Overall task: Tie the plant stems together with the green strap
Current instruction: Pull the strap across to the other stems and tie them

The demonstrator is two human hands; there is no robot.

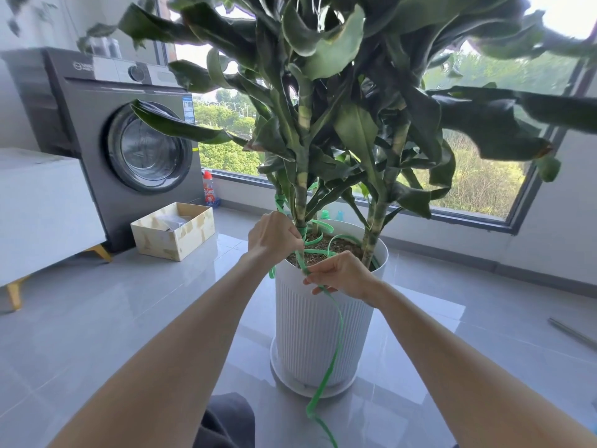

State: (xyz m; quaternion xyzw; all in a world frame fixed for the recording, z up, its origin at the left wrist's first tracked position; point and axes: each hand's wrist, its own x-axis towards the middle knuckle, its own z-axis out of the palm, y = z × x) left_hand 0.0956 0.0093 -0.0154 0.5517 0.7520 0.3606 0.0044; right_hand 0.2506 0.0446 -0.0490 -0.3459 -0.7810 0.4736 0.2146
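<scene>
A tall leafy plant grows from a white ribbed pot standing on a saucer. Its left stem and right stem rise from the soil. A green strap is wound round the base of the left stem, loops over the soil, and trails down the front of the pot to the floor. My left hand pinches the strap right at the left stem. A little lower and to the right, over the pot's rim, my right hand pinches the same strap.
A grey washing machine stands at the back left, with a white cabinet in front of it. An open cardboard box and a red-capped bottle sit on the tiled floor. A large window runs behind the plant. A metal rod lies at right.
</scene>
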